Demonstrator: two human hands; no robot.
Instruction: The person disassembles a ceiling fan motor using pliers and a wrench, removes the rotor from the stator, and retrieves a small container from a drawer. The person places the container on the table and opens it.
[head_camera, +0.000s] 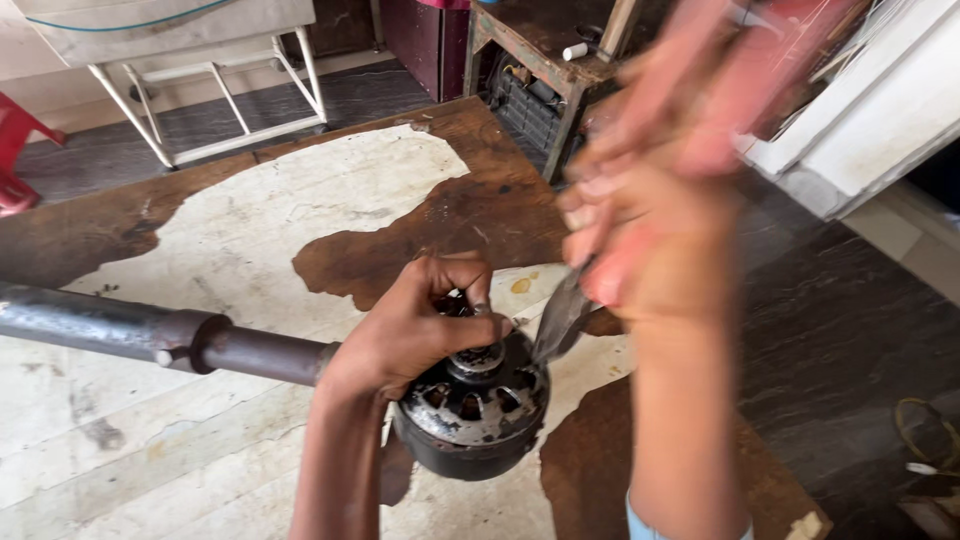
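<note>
Black motor housing (470, 415) under both hands, worn table (200, 250)

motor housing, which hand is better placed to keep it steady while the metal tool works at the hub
Left. The left hand already rests on top of the motor housing, fingers at its hub. The right hand is raised, blurred, holding the metal tool whose tip meets the housing edge.

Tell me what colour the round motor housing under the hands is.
The round metal motor housing is dark grey-black with silvery worn patches, seen in the head view.
</note>
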